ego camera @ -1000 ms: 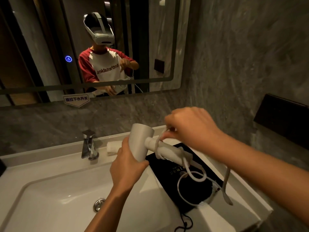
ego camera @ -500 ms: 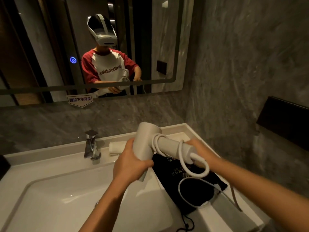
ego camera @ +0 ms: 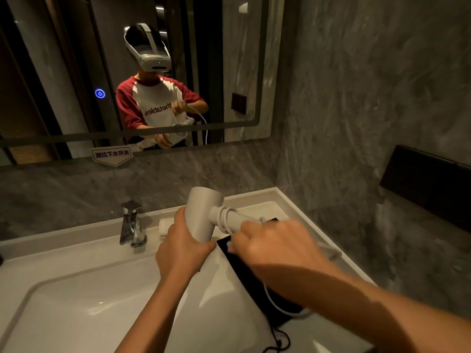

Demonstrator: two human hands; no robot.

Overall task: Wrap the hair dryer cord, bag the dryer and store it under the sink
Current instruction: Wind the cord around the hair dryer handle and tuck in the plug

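Two hands hold the white hair dryer (ego camera: 204,215) above the surface (ego camera: 257,207) at mid-frame. Left hand (ego camera: 182,247) stays clenched round its barrel. Right hand (ego camera: 275,247), earlier behind the handle, now crosses in front, pinching the cord (ego camera: 224,216); more turns wrap the handle, less slack lies on the black bag (ego camera: 244,271).

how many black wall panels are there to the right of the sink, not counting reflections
1: the black wall panel sits on the grey stone wall at the right edge, above the counter. The mirror shows a reflected one; others may lie outside the view.
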